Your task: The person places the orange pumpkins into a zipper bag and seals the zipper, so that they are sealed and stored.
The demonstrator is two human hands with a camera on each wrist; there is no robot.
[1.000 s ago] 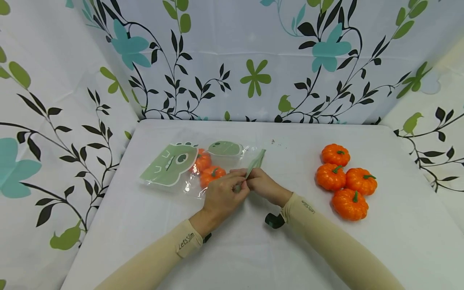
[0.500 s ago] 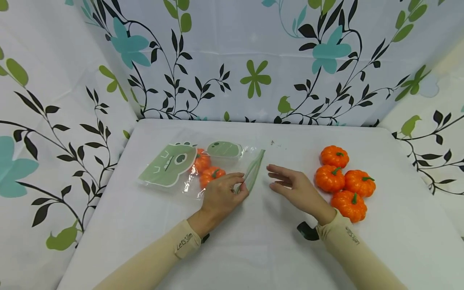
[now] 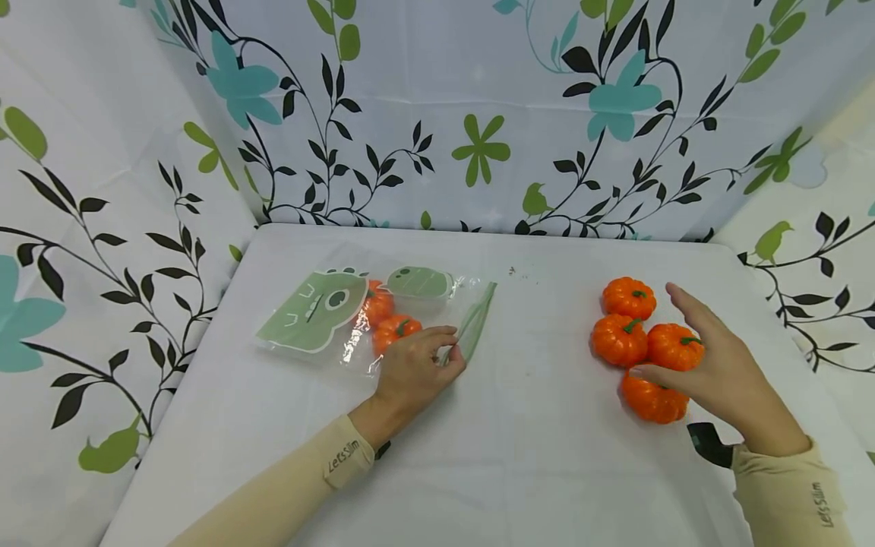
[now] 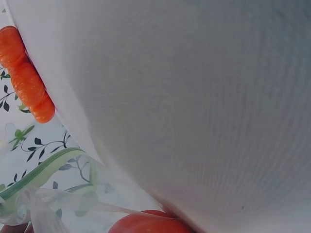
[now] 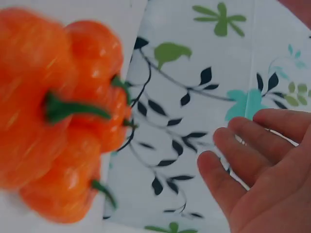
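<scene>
A clear zip bag (image 3: 314,313) with green dinosaur prints lies flat at the left of the table, two small orange pumpkins (image 3: 395,331) showing inside it. My left hand (image 3: 410,374) pinches the bag near its green zip edge (image 3: 481,319), which gapes a little. In the left wrist view the green strip (image 4: 43,174) curves at lower left above a bagged pumpkin (image 4: 146,224). Over to the right, several loose pumpkins (image 3: 618,340) with green stems sit in a cluster. My right hand (image 3: 731,380) spreads at their right side, thumb overlapping the nearest pumpkin, palm holding nothing.
The white-covered table (image 3: 519,471) ends at the back against a leaf-patterned curtain (image 3: 437,137), which also hangs at both sides. A few small dark specks (image 3: 513,270) mark the cloth near the back. A black strap piece (image 3: 709,444) hangs at my right wrist.
My right hand has let go of the bag's zip edge and moved right to the loose pumpkins, its fingers spreading. The left hand keeps its pinch on the bag.
</scene>
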